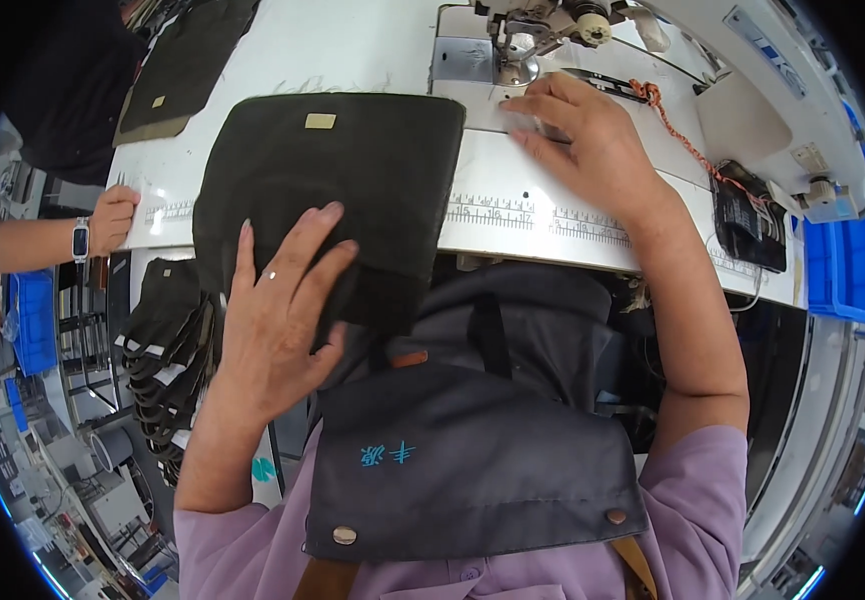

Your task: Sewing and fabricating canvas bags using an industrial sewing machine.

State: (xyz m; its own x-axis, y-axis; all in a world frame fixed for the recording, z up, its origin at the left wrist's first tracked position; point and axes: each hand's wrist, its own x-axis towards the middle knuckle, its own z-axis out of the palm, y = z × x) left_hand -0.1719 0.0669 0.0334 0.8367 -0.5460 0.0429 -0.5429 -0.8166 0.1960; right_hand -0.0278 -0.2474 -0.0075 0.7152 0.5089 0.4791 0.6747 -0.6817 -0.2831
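A dark olive fabric panel (393,170) with rounded corners and a small pale label lies on the white table, its near edge hanging over the front. My left hand (283,290) rests on it with fingers spread and flat. My right hand (588,140) is curled beside the sewing machine's presser foot (518,70), to the right of the panel. Something small and greyish shows between its thumb and fingers, too blurred and covered to name. Loose threads stick out along the panel's far edge.
A similar dark panel (188,70) lies at the far left. Several dark pieces (168,310) hang in a stack below the table edge. Another person's hand (113,220) touches the table at left. A black pouch (750,215) with orange cord sits right, near a blue bin (838,270).
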